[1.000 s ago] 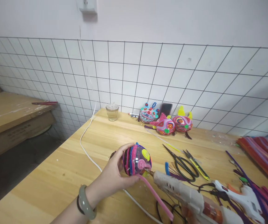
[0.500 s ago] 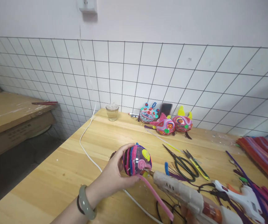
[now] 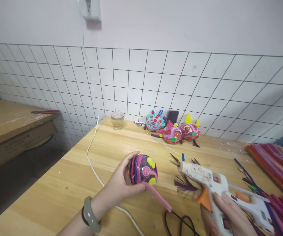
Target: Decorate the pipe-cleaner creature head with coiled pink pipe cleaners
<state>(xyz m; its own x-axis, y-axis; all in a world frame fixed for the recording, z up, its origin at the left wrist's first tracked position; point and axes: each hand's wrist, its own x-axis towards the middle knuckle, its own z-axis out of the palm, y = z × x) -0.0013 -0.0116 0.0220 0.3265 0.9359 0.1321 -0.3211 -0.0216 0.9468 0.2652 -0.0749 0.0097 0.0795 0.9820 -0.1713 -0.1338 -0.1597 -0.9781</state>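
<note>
In the head view, the left hand (image 3: 121, 184) held the striped ball (image 3: 143, 168) over the table (image 3: 65, 183), perhaps so its spotty side showed. The right hand (image 3: 233, 209) held the glue gun (image 3: 200, 173) by its handle, tip away from the ball. It hid most of the scissors (image 3: 174, 157). Three toys (image 3: 172, 134) sat behind.

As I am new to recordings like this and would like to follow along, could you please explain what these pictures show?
There is no robot here: these are a person's own bare hands, seen by a camera worn on their head, looking forward and down. The left hand holds a decorated ball, with a pink strip hanging from it. The right hand grips a glue gun, its nozzle pointing towards the ball but not touching it. On the wooden table lie three more decorated balls, a second glue gun and colourful striped material; a glass stands near the wall.
</note>
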